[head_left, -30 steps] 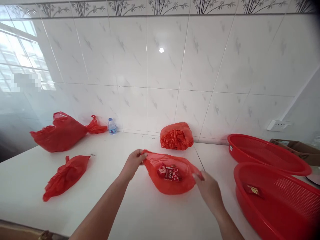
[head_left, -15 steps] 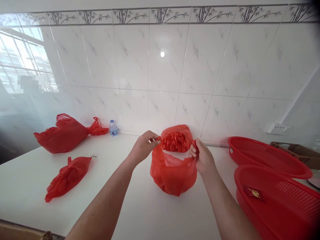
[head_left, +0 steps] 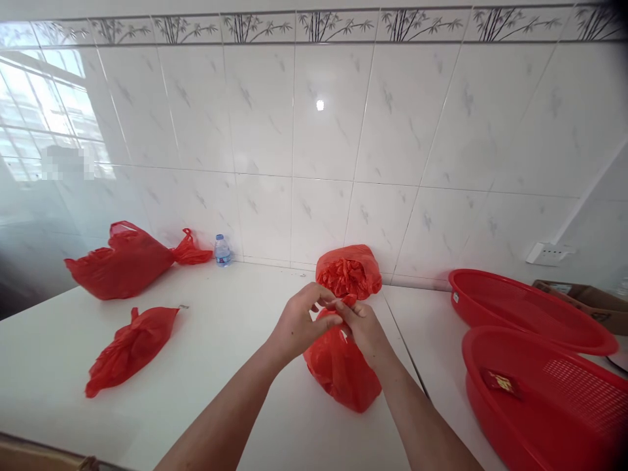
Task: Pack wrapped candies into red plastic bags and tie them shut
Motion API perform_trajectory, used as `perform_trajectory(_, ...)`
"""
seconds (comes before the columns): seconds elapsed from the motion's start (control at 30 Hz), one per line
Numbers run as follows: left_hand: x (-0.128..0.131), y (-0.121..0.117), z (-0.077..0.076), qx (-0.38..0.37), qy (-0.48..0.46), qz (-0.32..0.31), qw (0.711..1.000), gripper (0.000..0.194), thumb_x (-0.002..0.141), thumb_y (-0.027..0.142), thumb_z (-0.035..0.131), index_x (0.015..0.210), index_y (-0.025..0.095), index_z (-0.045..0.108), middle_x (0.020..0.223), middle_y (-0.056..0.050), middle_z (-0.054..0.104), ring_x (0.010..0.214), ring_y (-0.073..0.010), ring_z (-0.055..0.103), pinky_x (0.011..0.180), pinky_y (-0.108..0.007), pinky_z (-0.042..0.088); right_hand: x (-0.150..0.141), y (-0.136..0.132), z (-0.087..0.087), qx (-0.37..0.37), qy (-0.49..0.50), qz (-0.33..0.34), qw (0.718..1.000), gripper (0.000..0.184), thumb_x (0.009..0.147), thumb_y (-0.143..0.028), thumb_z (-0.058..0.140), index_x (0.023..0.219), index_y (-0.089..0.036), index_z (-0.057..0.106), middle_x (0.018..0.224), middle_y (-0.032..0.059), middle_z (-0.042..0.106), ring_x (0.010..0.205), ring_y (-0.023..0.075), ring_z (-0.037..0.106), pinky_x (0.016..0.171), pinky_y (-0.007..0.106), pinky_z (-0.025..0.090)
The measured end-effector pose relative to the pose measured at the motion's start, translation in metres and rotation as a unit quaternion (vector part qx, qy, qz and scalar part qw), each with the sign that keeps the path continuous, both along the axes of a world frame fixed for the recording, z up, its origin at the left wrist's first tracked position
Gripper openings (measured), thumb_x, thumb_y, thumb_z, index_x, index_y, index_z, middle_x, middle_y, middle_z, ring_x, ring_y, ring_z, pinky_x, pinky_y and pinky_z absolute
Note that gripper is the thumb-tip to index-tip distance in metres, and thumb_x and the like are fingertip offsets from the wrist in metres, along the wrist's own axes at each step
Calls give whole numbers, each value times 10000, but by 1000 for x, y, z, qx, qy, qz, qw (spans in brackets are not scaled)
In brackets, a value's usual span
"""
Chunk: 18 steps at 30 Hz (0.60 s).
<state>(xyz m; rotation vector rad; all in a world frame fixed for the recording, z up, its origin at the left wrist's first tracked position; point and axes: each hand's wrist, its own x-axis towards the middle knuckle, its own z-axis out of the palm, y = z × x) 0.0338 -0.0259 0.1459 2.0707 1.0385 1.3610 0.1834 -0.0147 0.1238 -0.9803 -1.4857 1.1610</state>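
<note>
A red plastic bag sits on the white table in front of me, its top gathered up between my two hands. The fingers of my right hand pinch the bag's gathered neck, and a bit of red plastic pokes out above them. From the other side my left hand grips the same neck, thumb and fingers meeting at the plastic. The bag's contents are hidden. Just behind my hands, against the wall, lies a bundle of crumpled red bags.
On the left lie a tied red bag and a larger full one, near a small water bottle. At right stand two red plastic baskets; the nearer basket holds a red packet. Behind them is a cardboard box.
The bag's mouth, spread wide a second ago with packets showing inside, is now drawn together. Both hands have come together over the bag, which hangs narrower.
</note>
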Motion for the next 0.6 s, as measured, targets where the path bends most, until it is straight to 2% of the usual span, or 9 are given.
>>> perform_trajectory(0.07, 1, 0, -10, 23, 42, -18, 999, 161, 709, 207, 657, 860, 239, 609, 908, -18, 593, 839, -163, 546, 733, -287, 463, 1, 3, -5, -26, 32, -9, 999, 386, 823, -543, 507, 722, -182, 598, 505, -54, 358, 453, 72, 273, 421, 217, 203)
perform_trajectory(0.13, 3, 1, -20, 27, 63, -25, 997, 79, 746, 164, 592, 786, 227, 616, 867, -24, 587, 806, -157, 544, 721, -284, 462, 3, 4, -8, -31, 44, 4, 999, 411, 840, -540, 473, 693, -177, 599, 501, -45, 383, 444, 73, 287, 412, 218, 204)
perform_trajectory(0.2, 6, 3, -27, 20, 61, -11, 998, 139, 779, 132, 509, 700, 214, 588, 800, -24, 580, 769, -152, 542, 710, -285, 458, 8, 2, -10, -14, 24, 32, 999, 445, 872, -532, 412, 706, -173, 616, 488, -33, 423, 438, 81, 317, 423, 226, 240)
perform_trajectory(0.27, 7, 6, -33, -3, 39, 19, 999, 151, 784, 137, 484, 677, 211, 562, 764, -13, 576, 736, -147, 535, 681, -277, 449, 15, 0, -11, 7, -5, 62, 998, 452, 896, -519, 367, 826, -174, 651, 495, -28, 467, 446, 92, 358, 466, 237, 299)
perform_trajectory(0.37, 6, 13, -41, -80, -6, 56, 995, 105, 789, 209, 499, 829, 231, 594, 707, 19, 553, 647, -132, 502, 583, -251, 419, 30, -4, -14, 21, -35, 104, 994, 459, 905, -509, 347, 958, -183, 666, 561, -22, 495, 503, 106, 406, 563, 262, 366)
perform_trajectory(0.47, 6, 17, -48, -130, -6, 43, 991, 229, 809, 254, 474, 986, 263, 620, 739, 22, 564, 671, -134, 519, 615, -254, 429, 40, -7, -19, 21, -75, 93, 993, 484, 914, -483, 307, 905, -197, 698, 706, 11, 553, 647, 135, 483, 703, 300, 408)
perform_trajectory(0.53, 6, 18, -50, -128, 20, 23, 991, 221, 824, 261, 442, 883, 253, 655, 803, 7, 573, 717, -137, 532, 656, -261, 431, 42, -6, -23, 10, -108, 81, 991, 389, 885, -443, 385, 931, -211, 693, 775, 15, 586, 696, 146, 505, 728, 308, 417)
perform_trajectory(0.6, 6, 17, -52, -125, 47, 17, 991, 246, 832, 271, 416, 727, 221, 633, 801, 0, 557, 695, -133, 518, 636, -260, 417, 41, -3, -28, 15, -140, 63, 988, 292, 818, -370, 499, 1022, -230, 653, 785, -1, 589, 685, 143, 507, 690, 294, 424)
